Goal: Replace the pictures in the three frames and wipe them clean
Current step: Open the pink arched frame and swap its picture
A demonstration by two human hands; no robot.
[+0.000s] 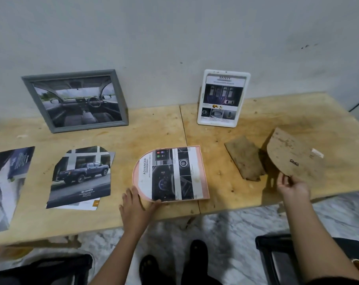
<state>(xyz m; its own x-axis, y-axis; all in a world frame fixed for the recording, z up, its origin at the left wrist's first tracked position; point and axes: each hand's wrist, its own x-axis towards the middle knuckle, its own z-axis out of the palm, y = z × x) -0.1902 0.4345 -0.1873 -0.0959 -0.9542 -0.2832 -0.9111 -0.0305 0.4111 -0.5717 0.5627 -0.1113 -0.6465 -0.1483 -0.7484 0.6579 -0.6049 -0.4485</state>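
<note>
Three frames are on the wooden table [164, 128]. The grey frame [75, 100] and the white frame [223, 98] stand leaning on the wall. The pink frame [170, 173] lies flat near the front edge, with a picture inside. The left hand [136, 204] rests at its rounded end, fingers spread. The right hand [293, 188] pinches one brown backing board [291, 155] by its lower edge, tilted up. One brown cloth [245, 158] lies beside it. Two loose pictures, a truck picture [82, 175] and a dark picture [6, 186], lie at the left.

plywood table [164, 128] | on it: pink frame [203, 171], truck cutout [82, 177], grey frame [76, 99], white frame [223, 97], brown cloth [244, 157]
</note>
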